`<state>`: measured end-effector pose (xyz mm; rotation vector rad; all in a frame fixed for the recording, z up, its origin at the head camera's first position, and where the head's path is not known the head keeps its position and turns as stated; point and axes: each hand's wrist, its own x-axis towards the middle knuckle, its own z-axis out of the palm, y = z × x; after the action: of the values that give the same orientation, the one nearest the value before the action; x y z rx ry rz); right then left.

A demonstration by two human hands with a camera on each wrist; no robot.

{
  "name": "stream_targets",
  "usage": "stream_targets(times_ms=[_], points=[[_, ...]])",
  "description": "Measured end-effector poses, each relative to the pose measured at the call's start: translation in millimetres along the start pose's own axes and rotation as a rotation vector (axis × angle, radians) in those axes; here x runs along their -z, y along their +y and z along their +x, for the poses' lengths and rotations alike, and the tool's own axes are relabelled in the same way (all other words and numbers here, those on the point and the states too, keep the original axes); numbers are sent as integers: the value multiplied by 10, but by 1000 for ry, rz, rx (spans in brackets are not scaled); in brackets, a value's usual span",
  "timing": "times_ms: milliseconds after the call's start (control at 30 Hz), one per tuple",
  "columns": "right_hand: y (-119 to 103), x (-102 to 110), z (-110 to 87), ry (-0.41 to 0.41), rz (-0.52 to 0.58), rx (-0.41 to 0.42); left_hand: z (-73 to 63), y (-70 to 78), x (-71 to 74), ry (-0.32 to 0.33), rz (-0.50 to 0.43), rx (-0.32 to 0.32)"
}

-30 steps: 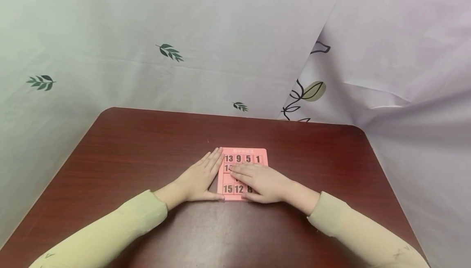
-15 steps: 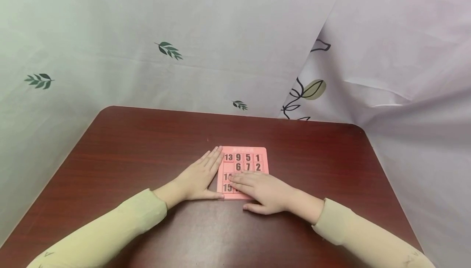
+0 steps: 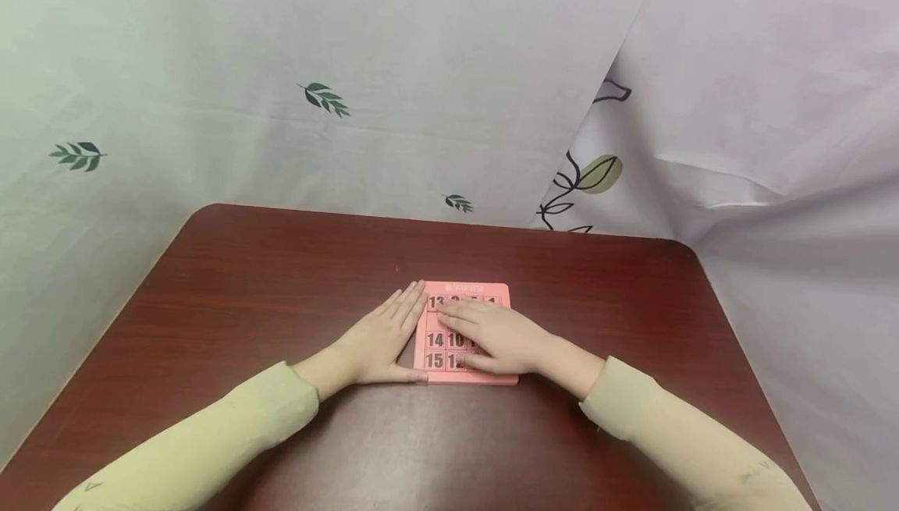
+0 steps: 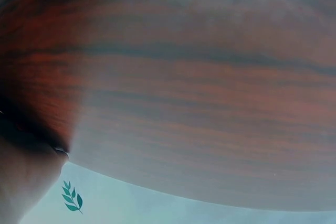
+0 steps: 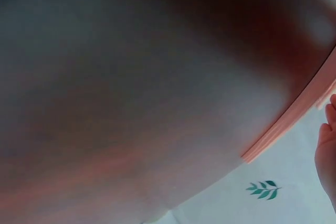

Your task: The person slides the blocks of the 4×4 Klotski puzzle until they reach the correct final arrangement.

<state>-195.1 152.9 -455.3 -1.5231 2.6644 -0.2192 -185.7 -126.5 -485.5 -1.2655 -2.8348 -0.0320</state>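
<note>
A pink number slide puzzle point(image 3: 467, 377) lies flat on the table. In the head view, tiles 13, 14, 10 and 15 show, with a bare slot at the left of the second row. My left hand point(image 3: 375, 343) rests along the puzzle's left edge, fingers straight, thumb at the near left corner. Over the right part lies my right hand point(image 3: 509, 338), its fairly straight fingertips on the upper rows; it hides several tiles. The right wrist view catches the puzzle's side edge point(image 5: 294, 116) and part of the right hand point(image 5: 328, 150).
The dark red-brown table point(image 3: 316, 261) has rounded far corners. Pale cloth point(image 3: 421, 66) with leaf prints hangs behind and beside it. The left wrist view shows mostly blurred tabletop point(image 4: 199, 108).
Tile 14 slid one row toward me, leaving the second row's left slot bare. My right hand moved nearer with it, then back up the puzzle. The left hand kept its place.
</note>
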Motion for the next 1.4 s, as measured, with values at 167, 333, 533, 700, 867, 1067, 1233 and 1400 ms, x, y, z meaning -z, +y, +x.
stream_targets(times_ms=[167, 333, 533, 700, 867, 1067, 1233, 1400], points=[[67, 14, 98, -12, -20, -14, -1, 21, 17, -5, -10, 4], [58, 12, 115, -9, -25, -4, -2, 22, 24, -7, -3, 6], [-42, -13, 35, -14, -38, 25, -2, 19, 23, -10, -1, 5], [-108, -34, -37, -22, -57, 29, -6, 9, 15, -4, 17, 5], [-72, -18, -67, -13, -62, 13, -4, 10, 6, -7, 10, 7], [37, 8, -110, 16, -76, -40, -1, 20, 5, -10, 4, 16], [83, 9, -135, 29, -79, -50, 0, 16, 1, -7, 10, 16], [68, 3, -92, 24, -69, -44, 3, 16, 2, -4, 4, 15]])
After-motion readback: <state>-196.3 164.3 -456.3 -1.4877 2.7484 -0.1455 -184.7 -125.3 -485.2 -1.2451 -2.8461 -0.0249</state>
